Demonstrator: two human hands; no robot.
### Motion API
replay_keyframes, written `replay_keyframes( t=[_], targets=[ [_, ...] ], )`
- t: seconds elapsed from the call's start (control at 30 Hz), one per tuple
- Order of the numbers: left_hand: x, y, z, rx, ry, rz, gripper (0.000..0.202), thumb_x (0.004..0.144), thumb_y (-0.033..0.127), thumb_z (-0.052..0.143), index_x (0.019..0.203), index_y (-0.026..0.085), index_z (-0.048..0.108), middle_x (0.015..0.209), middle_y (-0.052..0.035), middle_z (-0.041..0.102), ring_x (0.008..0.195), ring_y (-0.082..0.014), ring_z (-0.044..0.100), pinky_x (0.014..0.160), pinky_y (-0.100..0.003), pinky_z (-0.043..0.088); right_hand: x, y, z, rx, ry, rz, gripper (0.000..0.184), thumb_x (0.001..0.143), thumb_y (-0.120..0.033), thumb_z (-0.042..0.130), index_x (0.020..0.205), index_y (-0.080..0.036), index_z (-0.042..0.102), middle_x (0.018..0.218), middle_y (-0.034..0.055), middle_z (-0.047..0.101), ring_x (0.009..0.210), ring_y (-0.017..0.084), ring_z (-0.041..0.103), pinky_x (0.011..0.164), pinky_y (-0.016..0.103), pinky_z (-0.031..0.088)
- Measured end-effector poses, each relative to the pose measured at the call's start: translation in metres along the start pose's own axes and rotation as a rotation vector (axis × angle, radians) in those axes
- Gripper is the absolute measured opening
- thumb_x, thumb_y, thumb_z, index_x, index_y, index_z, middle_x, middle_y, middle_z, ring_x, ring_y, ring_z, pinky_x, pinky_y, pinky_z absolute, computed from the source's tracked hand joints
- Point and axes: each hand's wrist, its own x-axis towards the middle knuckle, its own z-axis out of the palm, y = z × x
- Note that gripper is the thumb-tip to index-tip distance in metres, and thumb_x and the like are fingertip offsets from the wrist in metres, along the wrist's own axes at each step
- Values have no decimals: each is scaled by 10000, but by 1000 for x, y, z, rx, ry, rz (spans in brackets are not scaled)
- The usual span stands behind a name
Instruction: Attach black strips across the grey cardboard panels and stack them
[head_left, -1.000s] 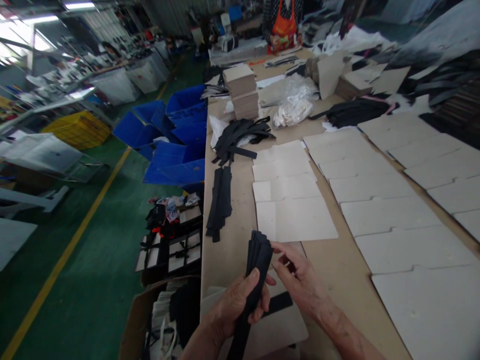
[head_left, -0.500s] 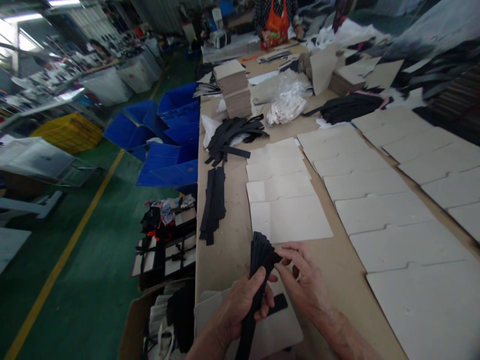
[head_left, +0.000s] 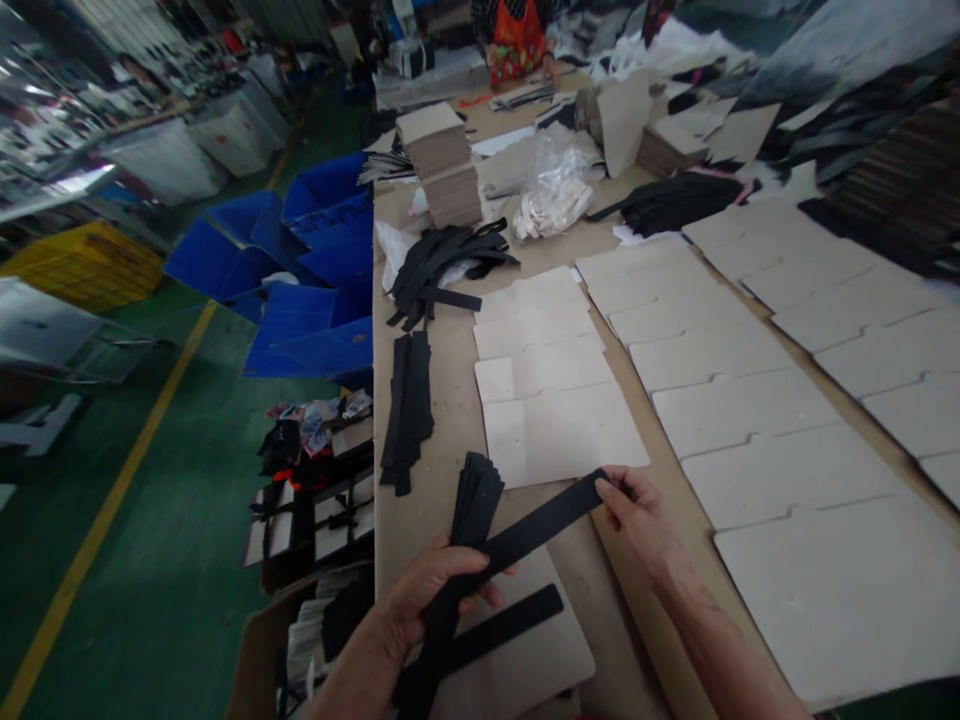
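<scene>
Green floor (head_left: 187, 520) forms the largest surface and runs along the left side of the counter (head_left: 454, 410). Blue bins (head_left: 300, 325) stand on the floor against the counter edge, presumably to keep the work surface free.

Beige panels (head_left: 825, 590) lie flat on the counter in 3 overlapping rows. Each covers part of the next, a layout that probably saves space while leaving a margin exposed. A separate near panel (head_left: 532, 665) lies below the hands, with a black loose strip (head_left: 517, 622) across it.

Farther along the counter, near its left edge, are a tall board stack (head_left: 450, 190), a tangled strip heap (head_left: 442, 262) and, nearer, an aligned strip pile (head_left: 409, 400). The last 2 are within the same lane, likely for short reach.

The left hand (head_left: 435, 585) grips a bundle of black strips (head_left: 474, 500) above the near panel, thumb on top. The upper ends fan out, which should make them easier to separate. The bundle's lower end is dark; whether it touches the panel cannot be determined.

The right hand (head_left: 637, 510) pinches the far end of a single strip (head_left: 547, 520) between thumb and fingers. The strip's near end sits under the left thumb, so it is supported at 2 points and held taut.
</scene>
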Motion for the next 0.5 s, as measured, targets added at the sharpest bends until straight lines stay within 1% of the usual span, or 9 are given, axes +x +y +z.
replay_keyframes(
  t=[0.07, 0.13, 0.2, 0.3, 0.43, 0.5],
  targets=[
    [1, 1, -4, -21, 9, 20, 333, 688, 254, 690, 950, 48, 691, 903, -177, 747, 559, -140, 657, 379, -151, 321, 4, 0, -2, 55, -10, 24, 261, 698, -408, 712, 770, -175, 619, 543, -66, 439, 471, 76, 331, 451, 221, 253],
    [2, 0, -5, -56, -1, 30, 317, 697, 248, 691, 951, 58, 683, 909, -179, 747, 603, -163, 678, 383, -148, 326, 7, 1, -3, 90, -12, 32, 274, 675, -410, 741, 737, -178, 608, 534, -67, 442, 481, 74, 351, 461, 210, 272],
    [4, -2, -5, -93, -25, 33, 308, 708, 244, 690, 961, 69, 677, 927, -182, 747, 614, -171, 684, 379, -147, 315, 8, 3, -3, 117, -3, 40, 299, 660, -424, 759, 744, -180, 608, 546, -64, 461, 496, 75, 377, 471, 200, 297],
    [5, -4, -5, -114, -34, 34, 293, 717, 248, 695, 943, 61, 690, 904, -181, 746, 600, -156, 672, 381, -140, 299, 9, 4, -2, 167, 9, 59, 344, 635, -446, 789, 759, -184, 603, 587, -58, 491, 513, 69, 402, 476, 184, 317],
    [3, -6, -4, -78, -23, 58, 289, 739, 269, 690, 911, 38, 720, 930, -194, 737, 616, -134, 650, 399, -136, 307, 7, -3, -2, 245, 17, 108, 395, 620, -458, 827, 775, -190, 580, 657, -59, 512, 520, 48, 424, 471, 155, 323],
    [2, -6, -3, -80, -12, 74, 292, 740, 278, 691, 906, 40, 726, 930, -195, 735, 620, -133, 643, 405, -140, 306, 5, -8, -1, 340, 2, 143, 398, 617, -437, 846, 781, -194, 576, 680, -62, 517, 520, 40, 427, 466, 146, 325]
  ],
)
